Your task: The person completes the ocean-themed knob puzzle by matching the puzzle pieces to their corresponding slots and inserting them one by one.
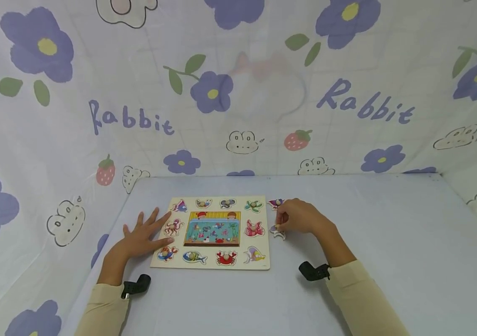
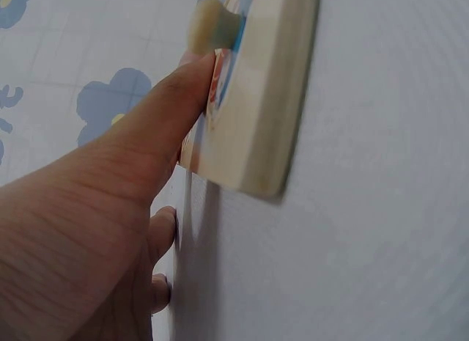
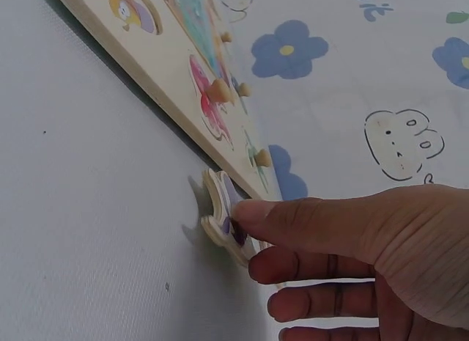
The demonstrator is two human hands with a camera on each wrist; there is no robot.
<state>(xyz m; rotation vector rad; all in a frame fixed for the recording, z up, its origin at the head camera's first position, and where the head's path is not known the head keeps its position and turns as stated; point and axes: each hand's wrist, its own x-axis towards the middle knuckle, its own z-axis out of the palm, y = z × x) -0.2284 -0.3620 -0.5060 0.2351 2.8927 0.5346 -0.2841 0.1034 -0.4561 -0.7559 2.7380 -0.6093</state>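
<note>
A wooden sea-animal knob puzzle board (image 1: 213, 267) lies flat on the table. My left hand (image 1: 141, 237) rests at its left edge with fingers spread, and the thumb (image 2: 172, 99) touches the board near a knob. Just right of the board, my right hand (image 1: 301, 217) pinches a purple-and-white puzzle piece (image 3: 220, 209) between thumb and fingers; the fingers partly cover it. That piece is tilted beside the board's edge. A second purple-and-red puzzle piece (image 1: 275, 202) lies behind the hand, near the board's upper right corner.
Knobbed pieces such as the crab (image 1: 226, 257), starfish (image 1: 254, 228) and turtle (image 1: 253, 206) sit in the board. The yellow fish picture (image 1: 254, 255) shows no knob. A white table (image 1: 389, 233) surrounds the board, with a flower-patterned curtain (image 1: 263, 116) behind.
</note>
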